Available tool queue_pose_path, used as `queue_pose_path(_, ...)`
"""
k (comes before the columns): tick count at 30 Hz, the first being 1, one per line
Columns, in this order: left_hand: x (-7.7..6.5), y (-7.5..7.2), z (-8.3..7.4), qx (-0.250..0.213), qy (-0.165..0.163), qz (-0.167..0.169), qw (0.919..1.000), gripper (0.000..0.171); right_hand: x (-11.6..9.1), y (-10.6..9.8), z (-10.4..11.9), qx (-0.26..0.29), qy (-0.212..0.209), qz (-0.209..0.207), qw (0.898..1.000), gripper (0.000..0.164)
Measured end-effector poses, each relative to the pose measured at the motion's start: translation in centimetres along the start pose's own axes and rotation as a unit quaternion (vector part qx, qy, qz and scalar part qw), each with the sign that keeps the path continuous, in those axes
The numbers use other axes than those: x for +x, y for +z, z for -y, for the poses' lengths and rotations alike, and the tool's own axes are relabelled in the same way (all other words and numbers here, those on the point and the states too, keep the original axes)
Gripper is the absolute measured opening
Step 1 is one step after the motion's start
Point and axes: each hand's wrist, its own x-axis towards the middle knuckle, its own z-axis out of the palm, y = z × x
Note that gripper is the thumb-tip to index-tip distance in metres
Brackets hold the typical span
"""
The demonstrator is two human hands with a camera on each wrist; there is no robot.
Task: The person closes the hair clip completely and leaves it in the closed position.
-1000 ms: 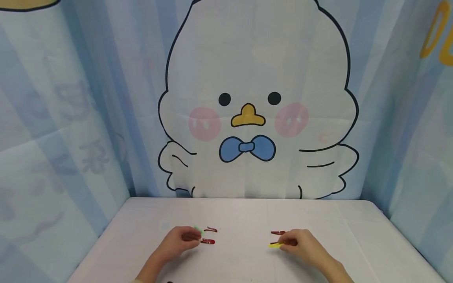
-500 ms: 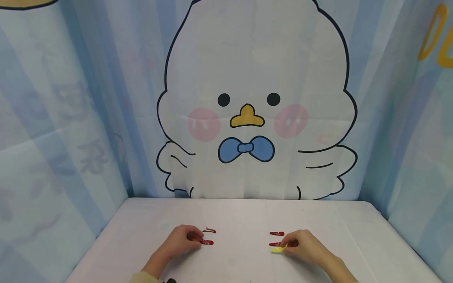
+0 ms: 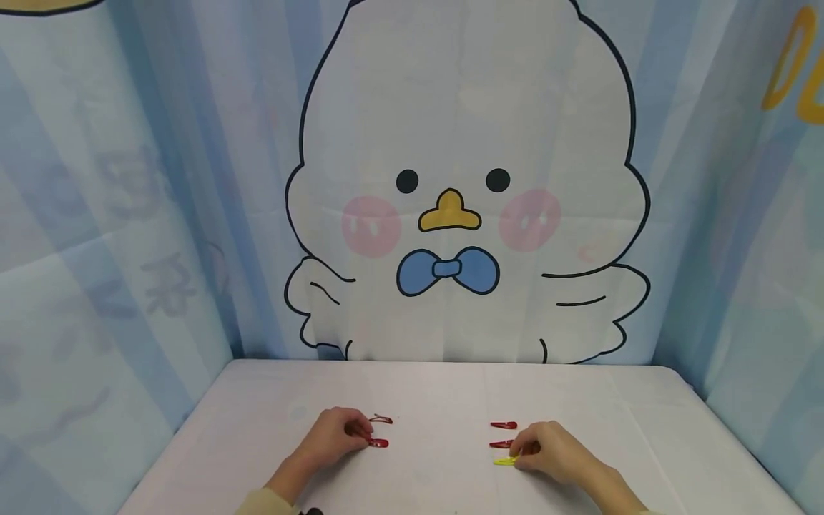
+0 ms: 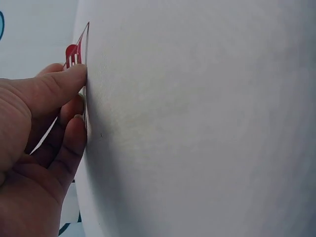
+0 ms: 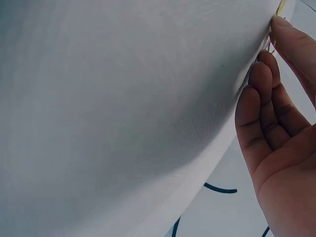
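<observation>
My left hand (image 3: 337,434) is at the left of the table, thumb and fingertips pinching the near end of a red hair clip (image 3: 380,443). In the left wrist view, red and white-striped clip parts (image 4: 72,55) show just past the thumb (image 4: 54,89). Behind it lies another red hair clip (image 3: 382,420), its two arms spread. At the right, my right hand (image 3: 547,450) pinches a yellow snap hair clip (image 3: 505,461) down at the tabletop. Two red hair clips lie beyond that one: a farther one (image 3: 504,425) and a nearer one (image 3: 500,444), partly behind the fingers.
The white-covered table (image 3: 438,472) runs back to a curtain (image 3: 463,315) printed with a cartoon bird. Further curtains hang along the left and right sides. A small dark round thing (image 3: 314,511) shows by the left sleeve (image 3: 264,503).
The right hand has brought the yellow clip nearer, below the red ones. A green thing at the left fingertips has gone from view, and those fingers are now on the nearer red clip.
</observation>
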Motion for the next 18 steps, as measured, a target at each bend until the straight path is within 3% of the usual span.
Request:
queue_pose_path(13,-0.09,-0.04,0.10,-0.001,0.003,-0.002,1.0000,0.012,-0.25,-0.20,-0.27,0.016,0.007,0.005,1.000,0.009)
queue_pose_path(18,-0.39,-0.23,-0.11,-0.014,-0.013,-0.004,0.9998,0.012,-0.63,-0.50,-0.62,0.019,-0.010,0.000,1.000,0.010)
